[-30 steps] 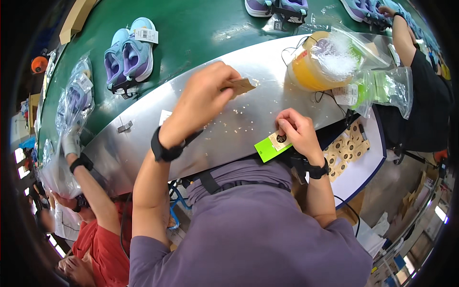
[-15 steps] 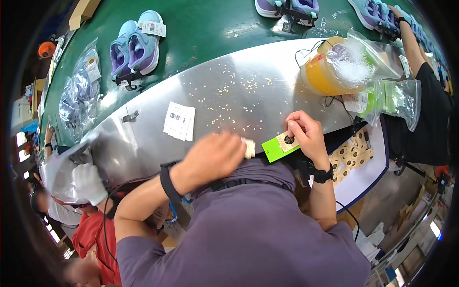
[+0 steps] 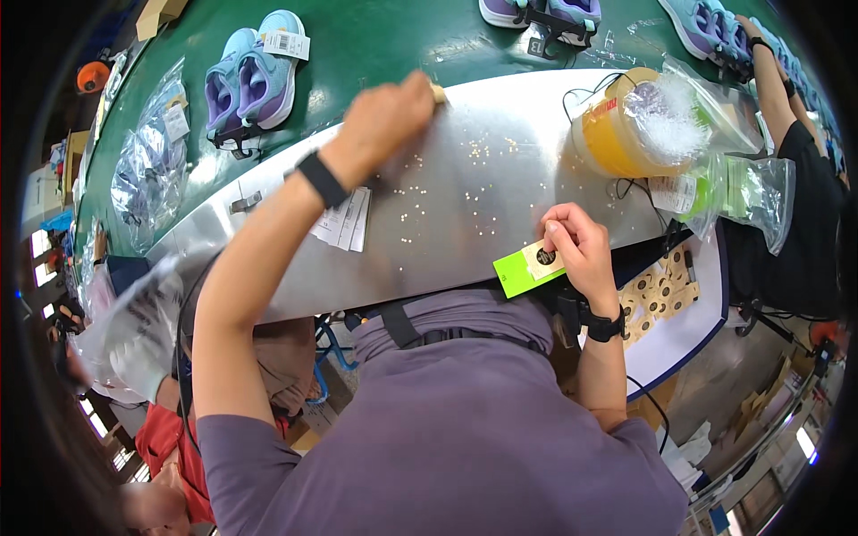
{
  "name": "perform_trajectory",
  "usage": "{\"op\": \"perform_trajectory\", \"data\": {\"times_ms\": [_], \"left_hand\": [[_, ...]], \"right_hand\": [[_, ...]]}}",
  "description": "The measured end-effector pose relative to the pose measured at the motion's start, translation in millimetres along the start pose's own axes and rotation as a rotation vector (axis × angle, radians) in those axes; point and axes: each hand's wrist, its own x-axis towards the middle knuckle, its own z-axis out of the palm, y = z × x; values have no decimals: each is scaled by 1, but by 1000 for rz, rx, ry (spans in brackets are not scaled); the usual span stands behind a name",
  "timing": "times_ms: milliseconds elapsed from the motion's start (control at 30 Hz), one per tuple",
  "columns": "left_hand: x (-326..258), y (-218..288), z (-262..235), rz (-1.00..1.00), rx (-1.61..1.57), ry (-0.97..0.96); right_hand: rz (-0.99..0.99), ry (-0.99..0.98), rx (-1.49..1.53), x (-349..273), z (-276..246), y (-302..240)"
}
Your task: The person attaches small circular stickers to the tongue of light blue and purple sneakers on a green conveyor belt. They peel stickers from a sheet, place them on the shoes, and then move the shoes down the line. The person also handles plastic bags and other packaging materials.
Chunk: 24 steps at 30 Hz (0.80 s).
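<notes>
I read this as a tagging step at a metal worktop: my left hand is stretched to the far edge, its grip closed on a small tan piece that just peeks out past the knuckles, while my right hand sits at the near edge, pinching a bright green card with a pale round sticker on it. In my judgement the next move calls for bringing the 2 hands together without bending the card. On the far right stands a yellow tub draped with a clear bag of something white; a greenish bag lies just beside it. Small beads scatter between the hands.
</notes>
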Motion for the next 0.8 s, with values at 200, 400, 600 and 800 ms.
{"op": "perform_trajectory", "data": {"times_ms": [200,400,600,800], "left_hand": [[-6,8,-32,68,-75,198],[-61,97,-30,613,-469,-65],[-5,85,0,425,-241,76],[24,8,-21,-20,-73,202]], "right_hand": [[-13,31,37,0,-2,4],[-34,66,251,1,-7,23],[-82,115,131,2,-4,22],[-98,136,106,3,-5,21]]}}
